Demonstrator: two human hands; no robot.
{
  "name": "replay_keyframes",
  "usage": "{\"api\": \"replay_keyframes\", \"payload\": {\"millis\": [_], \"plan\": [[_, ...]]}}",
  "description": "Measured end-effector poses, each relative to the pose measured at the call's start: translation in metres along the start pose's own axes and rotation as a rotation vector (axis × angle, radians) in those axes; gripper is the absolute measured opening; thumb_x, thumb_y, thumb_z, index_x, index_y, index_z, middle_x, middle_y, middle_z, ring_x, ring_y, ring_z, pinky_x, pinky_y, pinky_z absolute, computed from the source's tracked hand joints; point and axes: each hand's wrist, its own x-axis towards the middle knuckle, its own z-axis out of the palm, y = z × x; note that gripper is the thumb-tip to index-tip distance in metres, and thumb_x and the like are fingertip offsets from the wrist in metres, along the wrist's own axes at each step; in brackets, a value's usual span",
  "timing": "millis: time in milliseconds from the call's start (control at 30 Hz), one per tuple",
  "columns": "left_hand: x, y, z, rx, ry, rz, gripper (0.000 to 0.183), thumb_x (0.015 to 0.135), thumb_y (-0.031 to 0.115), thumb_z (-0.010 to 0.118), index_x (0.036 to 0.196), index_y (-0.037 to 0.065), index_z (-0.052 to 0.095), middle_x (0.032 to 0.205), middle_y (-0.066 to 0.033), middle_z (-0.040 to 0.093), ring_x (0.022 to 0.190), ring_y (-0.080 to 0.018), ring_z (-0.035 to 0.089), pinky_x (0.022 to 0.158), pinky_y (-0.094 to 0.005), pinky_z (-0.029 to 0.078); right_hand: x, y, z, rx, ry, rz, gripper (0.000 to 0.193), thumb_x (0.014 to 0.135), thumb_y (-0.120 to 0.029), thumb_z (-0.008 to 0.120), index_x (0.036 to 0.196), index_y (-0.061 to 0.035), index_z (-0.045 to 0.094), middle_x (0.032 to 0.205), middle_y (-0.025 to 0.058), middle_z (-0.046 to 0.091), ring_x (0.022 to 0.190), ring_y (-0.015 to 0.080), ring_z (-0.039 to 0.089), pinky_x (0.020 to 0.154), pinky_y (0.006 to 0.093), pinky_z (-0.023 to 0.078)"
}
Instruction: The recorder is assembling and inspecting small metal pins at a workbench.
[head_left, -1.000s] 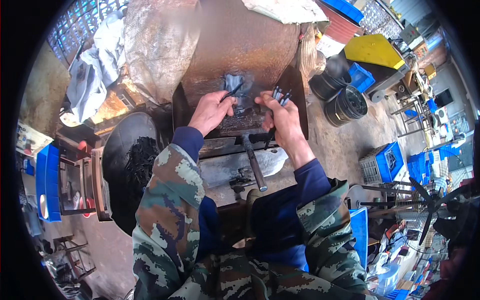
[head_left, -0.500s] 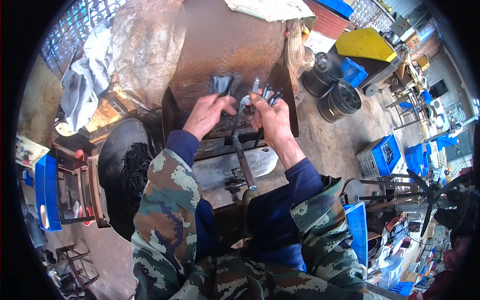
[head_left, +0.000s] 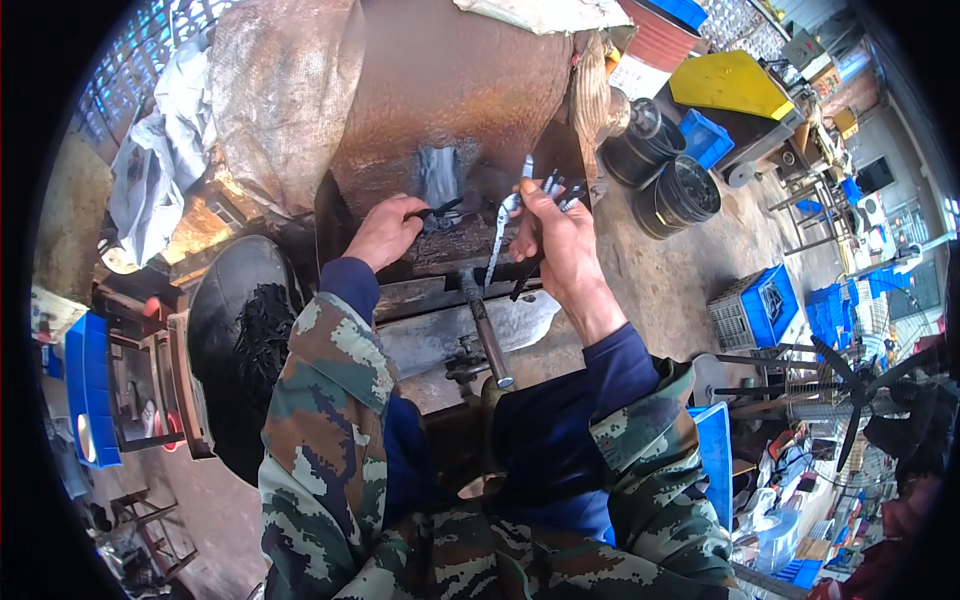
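the left hand (head_left: pixel 385 232) pinches a slender dark piece (head_left: pixel 437 209), its length pointing right, just to the near side of the shiny patch (head_left: pixel 437 168) on the rusty metal surface (head_left: pixel 450 90). across a gap to the right hangs a long pale strip (head_left: pixel 499 230) — its long axis running near to far — gripped by the nearer right hand (head_left: pixel 565 235), with more thin pieces (head_left: pixel 556 184) bunched in those curled fingers.

Navy cuffs (head_left: pixel 622 364) show beyond camouflage sleeves (head_left: pixel 325 425) patched in green, brown and pale grey.
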Motion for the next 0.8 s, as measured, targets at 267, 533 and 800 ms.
{"api": "replay_keyframes", "payload": {"millis": [267,533,800], "plan": [[-0.002,-0.001,-0.011,-0.162,-0.087,0.030,0.028,0.083,0.001,0.059,0.110,-0.002,0.068,0.095,-0.0159,0.062,0.097,-0.0317,0.063,0.086,-0.0356,0.048,0.001,-0.009,-0.003,0.074,0.059,0.072,0.024,0.099,-0.024,0.059,0.100,-0.0009,0.059,0.077,0.0069,0.059,0.071,0.0243,0.068,0.067,0.0398,0.060],[-0.012,0.037,-0.017,0.231,0.050,0.046,0.022,0.084,0.017,0.061,0.099,0.005,0.073,0.097,-0.0148,0.065,0.099,-0.0369,0.062,0.087,-0.0454,0.049,0.003,-0.012,-0.006,0.299,0.156,0.189,0.025,0.100,-0.027,0.058,0.092,-0.0028,0.057,0.081,0.0090,0.060,0.077,0.0262,0.069,0.071,0.0455,0.063],[-0.019,0.030,-0.030,0.139,0.148,0.033,0.019,0.086,0.010,0.061,0.099,0.001,0.071,0.092,-0.0148,0.064,0.084,-0.0311,0.066,0.079,-0.0367,0.052,-0.017,-0.010,-0.027,0.134,-0.088,0.133,0.024,0.092,-0.022,0.072,0.079,-0.0089,0.056,0.065,0.0002,0.053,0.045,0.0110,0.048,0.045,0.0284,0.043]]}}
